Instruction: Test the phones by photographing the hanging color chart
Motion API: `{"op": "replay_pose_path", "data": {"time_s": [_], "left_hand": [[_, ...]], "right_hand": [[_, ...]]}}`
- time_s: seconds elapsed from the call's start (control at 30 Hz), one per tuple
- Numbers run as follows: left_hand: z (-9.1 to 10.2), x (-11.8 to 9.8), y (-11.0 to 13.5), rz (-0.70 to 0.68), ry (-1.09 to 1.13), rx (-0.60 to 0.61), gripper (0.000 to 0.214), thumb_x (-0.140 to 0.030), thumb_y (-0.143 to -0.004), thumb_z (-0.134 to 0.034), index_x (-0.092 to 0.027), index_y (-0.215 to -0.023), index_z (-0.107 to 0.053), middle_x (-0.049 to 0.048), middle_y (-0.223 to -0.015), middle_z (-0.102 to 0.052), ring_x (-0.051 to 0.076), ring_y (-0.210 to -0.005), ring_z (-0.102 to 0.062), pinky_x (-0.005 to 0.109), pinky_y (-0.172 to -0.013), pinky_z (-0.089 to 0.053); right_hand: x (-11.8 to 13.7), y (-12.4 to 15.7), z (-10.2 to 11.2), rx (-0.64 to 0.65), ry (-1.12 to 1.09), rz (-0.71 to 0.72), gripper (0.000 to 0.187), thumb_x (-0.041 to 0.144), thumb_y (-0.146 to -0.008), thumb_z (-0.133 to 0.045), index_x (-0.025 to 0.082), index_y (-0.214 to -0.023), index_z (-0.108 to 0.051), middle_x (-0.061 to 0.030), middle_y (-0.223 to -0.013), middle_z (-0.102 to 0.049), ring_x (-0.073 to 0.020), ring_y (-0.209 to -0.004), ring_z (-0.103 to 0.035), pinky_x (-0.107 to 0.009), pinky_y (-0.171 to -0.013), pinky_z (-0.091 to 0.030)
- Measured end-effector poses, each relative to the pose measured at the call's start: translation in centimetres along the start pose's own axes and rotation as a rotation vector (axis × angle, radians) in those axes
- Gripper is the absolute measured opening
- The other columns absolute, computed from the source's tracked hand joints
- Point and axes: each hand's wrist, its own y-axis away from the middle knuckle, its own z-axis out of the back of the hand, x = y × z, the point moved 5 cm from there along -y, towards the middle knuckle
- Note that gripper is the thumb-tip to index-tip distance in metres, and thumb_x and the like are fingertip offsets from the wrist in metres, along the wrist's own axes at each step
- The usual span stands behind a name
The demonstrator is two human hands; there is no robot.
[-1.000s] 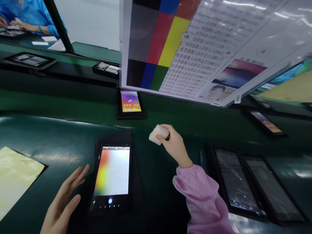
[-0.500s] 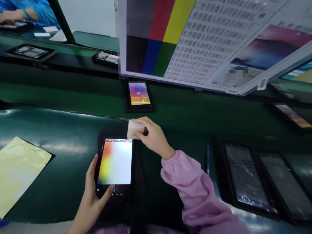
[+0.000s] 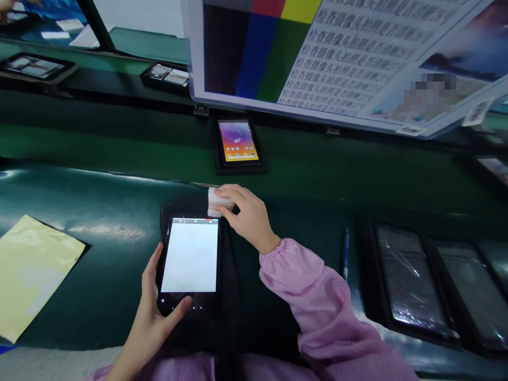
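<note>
A black tablet [image 3: 189, 256] lies in front of me, its screen nearly all white with a thin bar of icons along the top. My left hand [image 3: 154, 296] grips its lower left side, fingers along the edge and thumb over the bottom bezel. Between the thumb and fingers of my right hand [image 3: 252, 217] is a white foam block [image 3: 216, 202], held at the tablet's top right corner. Part of the block is hidden by the fingers. Under the tablet shows a dark mat [image 3: 164, 211].
Beyond stands another tablet [image 3: 238, 142] with a colourful home screen. A printed board [image 3: 254, 95] with colour patches rises behind. Yellow paper [image 3: 39, 270] lies left; a blue pen [image 3: 346, 254] and two film-covered tablets [image 3: 413, 275] lie right. More devices [image 3: 166, 76] sit on the far ledge.
The tablet's screen has gone from blurred red and yellow on its left side to almost plain white. Both hands keep their hold, and the view has shifted slightly.
</note>
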Motion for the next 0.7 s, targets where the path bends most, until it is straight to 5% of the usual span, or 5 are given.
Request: {"op": "replay_pose_path", "data": {"time_s": [0.5,0.7], "left_hand": [[0.7,0.2,-0.18,-0.045,-0.072,0.024,0.095,-0.039,-0.088,-0.077,-0.043,-0.163,-0.019,0.0019,-0.17,-0.024,0.038,-0.156,-0.022,0.069,-0.127,-0.013],[0.89,0.12,-0.23,0.003,0.057,0.125,0.091,-0.036,-0.092,-0.073,-0.043,-0.163,-0.018,-0.0002,-0.173,-0.018,0.036,-0.159,-0.015,0.067,-0.128,-0.01]], "right_hand": [[0.2,0.31,-0.22,-0.029,0.055,0.019,0.032,0.008,-0.092,-0.076,0.022,-0.12,-0.068,-0.0025,-0.124,-0.071,-0.0236,-0.103,-0.068,-0.037,-0.088,-0.058],[0.12,0.35,-0.31,-0.035,0.055,0.017,0.033,0.007,-0.092,-0.075,0.023,-0.121,-0.067,-0.0024,-0.124,-0.071,-0.0233,-0.103,-0.068,-0.036,-0.088,-0.058]]}}
